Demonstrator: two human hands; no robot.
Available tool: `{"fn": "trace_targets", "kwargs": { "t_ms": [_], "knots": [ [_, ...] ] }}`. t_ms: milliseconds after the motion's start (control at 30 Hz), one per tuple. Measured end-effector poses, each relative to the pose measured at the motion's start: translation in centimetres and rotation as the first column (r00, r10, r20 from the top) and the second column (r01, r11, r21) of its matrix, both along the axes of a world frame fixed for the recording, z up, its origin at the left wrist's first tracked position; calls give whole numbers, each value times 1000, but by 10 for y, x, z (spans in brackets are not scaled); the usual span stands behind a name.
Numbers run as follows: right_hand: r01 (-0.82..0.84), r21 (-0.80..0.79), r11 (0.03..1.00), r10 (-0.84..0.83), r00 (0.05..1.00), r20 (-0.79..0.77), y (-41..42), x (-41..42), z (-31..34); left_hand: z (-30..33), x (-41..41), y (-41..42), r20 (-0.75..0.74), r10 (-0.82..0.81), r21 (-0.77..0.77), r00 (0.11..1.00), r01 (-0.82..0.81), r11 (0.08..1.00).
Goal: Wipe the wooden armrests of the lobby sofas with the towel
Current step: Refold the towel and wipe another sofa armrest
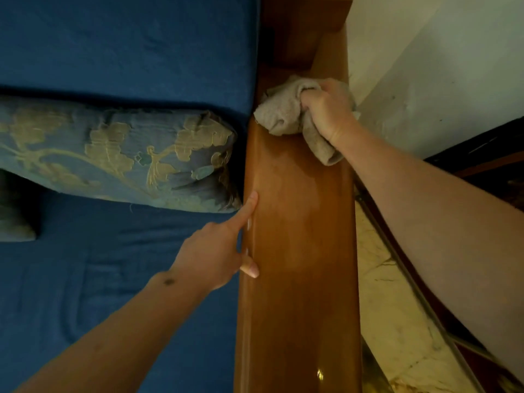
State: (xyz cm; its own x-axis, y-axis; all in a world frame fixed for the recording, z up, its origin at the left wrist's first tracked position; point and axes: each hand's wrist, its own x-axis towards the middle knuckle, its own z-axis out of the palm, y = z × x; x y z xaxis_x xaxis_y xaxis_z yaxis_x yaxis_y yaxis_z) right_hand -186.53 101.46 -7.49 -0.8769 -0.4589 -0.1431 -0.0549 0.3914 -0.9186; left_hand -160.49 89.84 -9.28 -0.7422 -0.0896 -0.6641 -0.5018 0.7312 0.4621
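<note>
A long glossy wooden armrest point(300, 251) runs from the bottom of the view up to the sofa's wooden back frame. My right hand point(329, 109) grips a bunched grey towel point(280, 112) and holds it down on the far end of the armrest. My left hand point(221, 248) rests against the armrest's inner edge about halfway along, with the index finger stretched out along the wood and the thumb touching the top surface. The left hand holds nothing.
The blue sofa seat point(113, 279) and backrest lie left of the armrest. A blue cushion with gold floral embroidery point(119, 154) leans against the armrest's inner side. A pale wall point(439, 80) and marble floor point(397, 307) are on the right, with dark furniture point(487, 154) beyond.
</note>
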Motion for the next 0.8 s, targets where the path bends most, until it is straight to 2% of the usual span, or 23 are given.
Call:
{"fn": "trace_targets", "kwargs": {
  "t_ms": [200, 333, 467, 533, 633, 700, 800],
  "knots": [
    [-91, 19, 996, 92, 995, -27, 3, 49, -3, 3, -1, -1, -95, 13, -28, 995, -15, 999],
    [-106, 55, 993, 112, 987, -115, 13, 113, -8, -4, 22, 11, -222, 152, 23, 963, -151, 988],
    [-77, 35, 996, 83, 971, -226, 39, 197, -20, -7, 89, 46, -334, 306, 101, 891, -289, 952],
    [-109, 8, 994, 107, 959, -263, 51, 235, -21, -7, 136, 62, -278, 374, 181, 885, -334, 925],
    [-163, 14, 987, 160, 943, -291, 69, 290, -19, -6, 207, 80, -117, 470, 259, 875, -430, 865],
    [-214, 56, 975, 221, 922, -318, 90, 335, -22, -7, 250, 89, -6, 563, 247, 827, -544, 802],
    [-262, 68, 963, 270, 927, -260, 122, 404, -23, -8, 293, 92, 88, 674, 219, 733, -675, 705]
  ]
}}
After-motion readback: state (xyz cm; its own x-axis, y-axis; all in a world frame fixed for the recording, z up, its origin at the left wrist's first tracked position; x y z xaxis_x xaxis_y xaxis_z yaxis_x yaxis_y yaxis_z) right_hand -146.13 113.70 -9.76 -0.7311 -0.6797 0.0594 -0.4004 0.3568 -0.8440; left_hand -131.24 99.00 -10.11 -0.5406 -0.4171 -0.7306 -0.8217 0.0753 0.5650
